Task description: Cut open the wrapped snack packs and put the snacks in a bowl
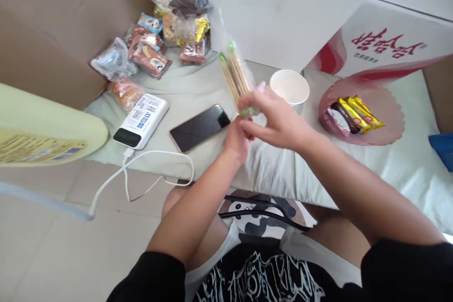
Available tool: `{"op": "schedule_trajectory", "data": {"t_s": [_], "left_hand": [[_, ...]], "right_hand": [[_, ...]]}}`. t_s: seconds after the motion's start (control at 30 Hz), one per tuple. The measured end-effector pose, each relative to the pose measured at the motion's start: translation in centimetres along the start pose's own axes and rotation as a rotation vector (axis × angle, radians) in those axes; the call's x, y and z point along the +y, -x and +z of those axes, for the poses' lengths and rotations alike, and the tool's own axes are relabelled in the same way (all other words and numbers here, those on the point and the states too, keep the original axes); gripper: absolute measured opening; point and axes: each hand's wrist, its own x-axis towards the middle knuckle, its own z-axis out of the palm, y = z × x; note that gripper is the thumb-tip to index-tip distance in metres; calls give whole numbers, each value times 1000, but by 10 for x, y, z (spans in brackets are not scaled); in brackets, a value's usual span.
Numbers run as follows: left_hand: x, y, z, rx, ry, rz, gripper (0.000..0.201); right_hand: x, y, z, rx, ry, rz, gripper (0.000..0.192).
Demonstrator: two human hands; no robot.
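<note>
A clear plastic packet of green-tipped sticks [235,75] is held upright and slightly tilted above the cloth. My right hand [271,114] closes round its lower right side. Just below, my left hand [239,138] is closed at the packet's bottom end, its fingertips partly hidden by the right hand. A white bowl [289,87] stands behind and to the right of my hands. To their left lies a smartphone [200,127] with a dark screen.
At left, a white power bank [141,121] trails a white cable [155,153] over the edge. Wrapped snacks [150,59] pile at the back left. A pink scalloped bowl [389,113] holds yellow-wrapped bars [361,113]. Cardboard boxes [283,9] stand behind; a pale yellow bottle [46,127] looms left.
</note>
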Motion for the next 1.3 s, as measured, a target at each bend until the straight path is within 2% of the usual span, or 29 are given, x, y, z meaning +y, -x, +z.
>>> {"op": "schedule_trajectory", "data": {"t_s": [0.03,0.13,0.17,0.23,0.3,0.4,0.47,0.53,0.7,0.9,1.07,1.23,1.3], "left_hand": [[-2,1,2,-50,10,-12,34],[-11,7,8,-328,-28,-80,51],[-15,8,10,-385,-66,-94,56],[-26,10,15,-410,-138,-109,60],[-35,9,19,-370,-183,-114,55],[-45,8,22,-359,-238,-154,51],[-48,8,20,-377,-295,-153,54],[-52,9,18,-412,-382,-127,58],[-56,8,16,-551,-610,-19,56],[-54,3,14,-633,-704,21,56],[-54,3,11,-800,-684,8,82],[-50,6,9,-795,-814,64,63],[-46,8,10,-847,-885,56,58]], "right_hand": [[6,24,0,29,53,37,18],[20,89,10,86,214,175,27],[22,106,14,84,253,204,32],[25,131,20,65,275,218,39],[29,148,20,82,195,184,41],[41,165,19,248,-18,146,44],[54,173,21,344,-97,153,50],[66,178,27,378,-115,154,51],[75,179,36,457,-151,131,13],[76,172,34,544,-266,233,1],[81,168,40,582,-442,399,23],[97,171,26,575,-747,411,68],[103,173,18,542,-841,417,76]]}}
